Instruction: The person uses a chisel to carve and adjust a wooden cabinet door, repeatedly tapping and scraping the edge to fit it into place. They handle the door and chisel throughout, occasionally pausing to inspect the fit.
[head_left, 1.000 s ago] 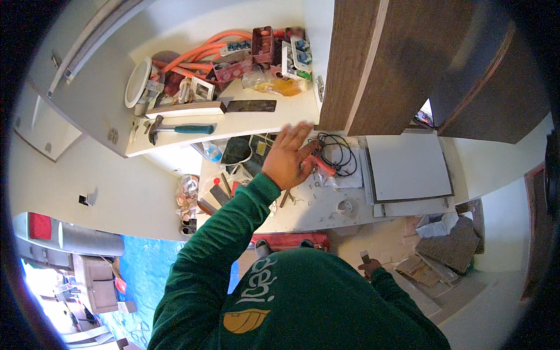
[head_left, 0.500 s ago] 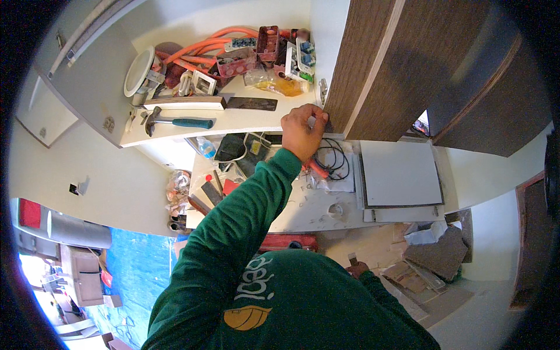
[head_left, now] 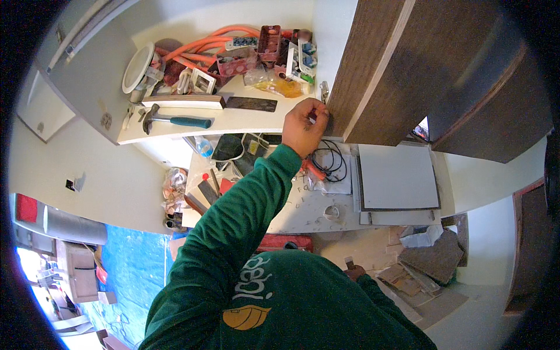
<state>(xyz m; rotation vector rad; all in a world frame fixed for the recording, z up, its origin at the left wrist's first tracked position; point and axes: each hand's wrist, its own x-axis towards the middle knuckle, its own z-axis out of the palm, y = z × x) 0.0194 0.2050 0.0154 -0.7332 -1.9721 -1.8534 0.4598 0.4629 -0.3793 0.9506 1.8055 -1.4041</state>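
Observation:
My left hand (head_left: 305,124) is raised at the front of the shelf (head_left: 262,118), its fingers curled into a pinch against the lower edge of a dark wood-grain panel (head_left: 367,70). A pale bit shows between the fingertips, too small to name. Just above the hand, a metal hinge (head_left: 324,90) sits on the cabinet side. My right hand (head_left: 354,272) is low beside my body, mostly hidden by the sleeve, closed around a small flat piece with a pale end (head_left: 349,261). A claw hammer (head_left: 184,121) with a teal handle lies on the shelf to the left.
Orange conduit (head_left: 216,44), red junction boxes (head_left: 269,44) and a wood strip (head_left: 186,102) crowd the shelf. Below, a white board (head_left: 399,178), a black cable coil (head_left: 329,160) and a tape roll (head_left: 333,212) lie on the worktop. Broken board pieces (head_left: 431,256) cover the floor at right.
My left hand stays at the panel's edge, its wrist turned slightly. The view has shifted a little; my right hand remains low with the same piece.

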